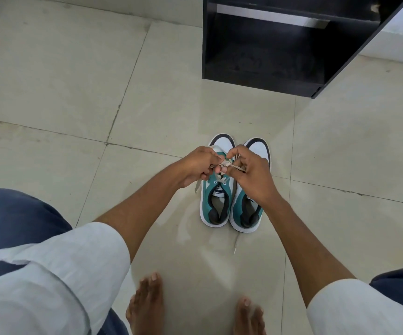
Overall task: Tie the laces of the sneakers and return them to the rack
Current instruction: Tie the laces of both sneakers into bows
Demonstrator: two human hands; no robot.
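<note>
Two teal and white sneakers stand side by side on the tiled floor, toes pointing away from me. Over the left sneaker (216,201), my left hand (199,166) and my right hand (252,176) each pinch its beige laces (222,176), pulled up between them. One lace end hangs down the left sneaker's outer side. My right hand covers the front of the right sneaker (247,213). A loose lace end (236,243) of that shoe trails on the floor behind its heel.
A black shoe rack (263,76) with an open lower shelf stands on the floor beyond the sneakers. A white wall rises at the far right. My bare feet (147,303) rest on the tiles near the bottom edge, my knees at either side.
</note>
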